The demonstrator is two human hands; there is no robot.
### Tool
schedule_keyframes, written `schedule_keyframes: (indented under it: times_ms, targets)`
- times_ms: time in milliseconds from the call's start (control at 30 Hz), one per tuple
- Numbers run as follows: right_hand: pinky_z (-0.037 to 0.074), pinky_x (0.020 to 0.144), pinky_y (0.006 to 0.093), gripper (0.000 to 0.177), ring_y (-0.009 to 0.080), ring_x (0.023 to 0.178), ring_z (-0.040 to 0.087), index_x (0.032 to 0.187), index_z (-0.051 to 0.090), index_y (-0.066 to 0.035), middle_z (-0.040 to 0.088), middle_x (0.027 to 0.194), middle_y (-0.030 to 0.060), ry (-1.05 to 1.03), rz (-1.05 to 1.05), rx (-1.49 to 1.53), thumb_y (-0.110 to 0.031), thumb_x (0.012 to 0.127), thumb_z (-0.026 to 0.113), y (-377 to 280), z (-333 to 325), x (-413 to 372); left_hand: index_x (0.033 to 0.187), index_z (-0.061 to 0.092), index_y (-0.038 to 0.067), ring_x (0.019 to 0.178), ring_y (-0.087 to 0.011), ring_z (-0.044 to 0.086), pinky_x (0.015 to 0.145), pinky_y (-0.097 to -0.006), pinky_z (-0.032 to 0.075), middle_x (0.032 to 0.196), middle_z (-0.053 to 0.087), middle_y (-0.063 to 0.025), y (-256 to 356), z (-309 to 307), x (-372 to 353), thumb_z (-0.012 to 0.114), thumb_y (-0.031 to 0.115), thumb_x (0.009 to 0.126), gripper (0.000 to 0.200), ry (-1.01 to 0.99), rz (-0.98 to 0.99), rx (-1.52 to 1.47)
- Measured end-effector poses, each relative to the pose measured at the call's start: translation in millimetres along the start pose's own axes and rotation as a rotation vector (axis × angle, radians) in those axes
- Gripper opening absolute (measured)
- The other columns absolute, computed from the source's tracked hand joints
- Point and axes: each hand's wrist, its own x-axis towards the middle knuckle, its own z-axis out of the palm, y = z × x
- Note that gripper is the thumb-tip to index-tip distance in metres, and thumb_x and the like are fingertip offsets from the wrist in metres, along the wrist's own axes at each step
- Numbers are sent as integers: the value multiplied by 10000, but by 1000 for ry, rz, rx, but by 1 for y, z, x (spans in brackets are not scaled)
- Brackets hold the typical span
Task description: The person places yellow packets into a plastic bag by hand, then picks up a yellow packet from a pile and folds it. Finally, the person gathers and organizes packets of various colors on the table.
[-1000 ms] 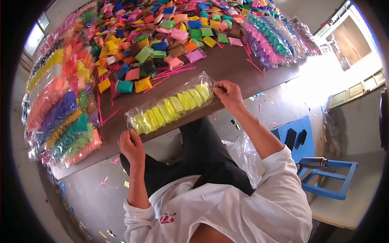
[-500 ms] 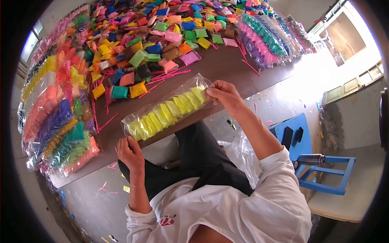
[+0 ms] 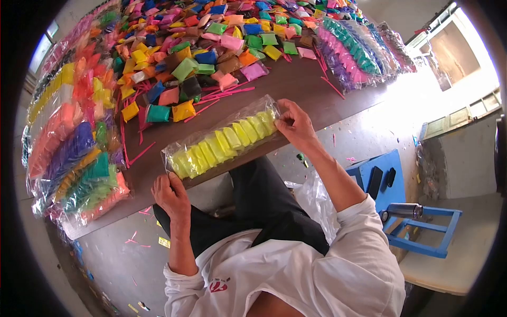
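A clear plastic bag [image 3: 224, 141] holds a row of yellow-green packets and lies slanted along the front edge of the brown table [image 3: 296, 92]. My right hand [image 3: 296, 124] pinches its upper right end. At its lower left corner, the thumb and curled fingers of my left hand [image 3: 171, 196] grip the plastic. Just beyond the bag are pink strips [image 3: 227, 93] and a big heap of small coloured packets [image 3: 185, 68].
Filled bags of coloured packets are stacked at the left [image 3: 79, 142] and at the back right [image 3: 354, 53]. A blue stool [image 3: 388, 158] carries dark objects and a metal flask [image 3: 405, 210]. Crumpled clear plastic [image 3: 317, 203] hangs beside my leg.
My right hand has shifted slightly right and its fingers sit differently on the bag's end. The bag looks a little straighter. The view has moved slightly.
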Motion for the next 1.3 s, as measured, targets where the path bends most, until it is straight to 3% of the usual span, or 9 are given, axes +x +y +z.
schedule_keyframes:
  times_ms: [67, 167, 267, 333, 433, 533, 833, 1067, 1300]
  targets:
    - [499, 716, 300, 425, 137, 798, 604, 1199, 577, -56, 644, 923, 78, 19, 53, -8, -70, 788, 684, -6, -2, -3, 755, 503, 7, 731, -344, 515, 680, -434, 380, 728, 504, -148, 0, 0, 0, 511, 122, 949, 226, 3, 3, -4]
    - [491, 857, 364, 487, 230, 971, 601, 1201, 579, -61, 629, 1070, 114, 220, -234, -407, -77, 732, 710, -18, -6, -8, 751, 501, 7, 726, -342, 512, 678, -434, 379, 724, 499, -145, -1, 0, 0, 514, 118, 946, 225, 13, 16, -9]
    - [440, 961, 430, 530, 317, 1111, 543, 1206, 590, -79, 589, 1171, 128, 256, -592, -563, -98, 693, 723, -42, -6, -22, 746, 501, 8, 725, -340, 512, 678, -433, 379, 723, 500, -143, 1, -1, 0, 517, 114, 943, 224, 13, 19, -10]
    - [431, 973, 444, 527, 341, 1145, 527, 1201, 600, -85, 566, 1216, 121, 153, -781, -576, -154, 702, 757, -58, 4, -33, 744, 503, 9, 726, -339, 513, 677, -431, 379, 725, 503, -141, 1, -1, 0, 520, 112, 941, 223, 1, 11, 0]
    - [423, 976, 455, 539, 328, 1187, 500, 1191, 609, -91, 536, 1259, 106, -62, -794, -601, -234, 703, 786, -67, 27, -44, 742, 509, 10, 732, -334, 519, 678, -427, 380, 732, 514, -139, 2, -1, 1, 524, 112, 938, 222, 25, 17, -15]
    - [420, 970, 448, 582, 313, 1199, 487, 1196, 602, -102, 510, 1280, 104, -98, -812, -661, -305, 686, 796, -34, 43, -44, 785, 524, 9, 746, -347, 516, 700, -441, 398, 769, 532, -150, 0, -1, 0, 534, 126, 951, 203, 21, 15, -23]
    - [436, 923, 442, 517, 297, 1157, 514, 1181, 610, -138, 533, 1246, 100, -120, -936, -563, -230, 699, 772, -53, 67, -44, 739, 511, 11, 741, -333, 520, 709, -413, 399, 746, 528, -138, 2, -5, 0, 534, 120, 939, 229, -3, -38, -40]
    - [457, 888, 417, 395, 254, 1085, 565, 1168, 632, -134, 590, 1201, 61, -124, -1090, -639, -152, 774, 648, -40, 72, -18, 758, 532, 2, 730, -340, 514, 705, -416, 400, 763, 547, -139, -2, -9, -1, 494, 165, 979, 278, 12, -108, -180]
    - [480, 837, 385, 299, 236, 969, 610, 1034, 678, -97, 662, 1034, 39, -60, -1004, -563, -114, 737, 650, -61, 63, -6, 780, 560, 6, 742, -323, 534, 708, -415, 404, 738, 552, -137, -2, -15, 0, 438, 188, 1003, 313, -56, -243, -309]
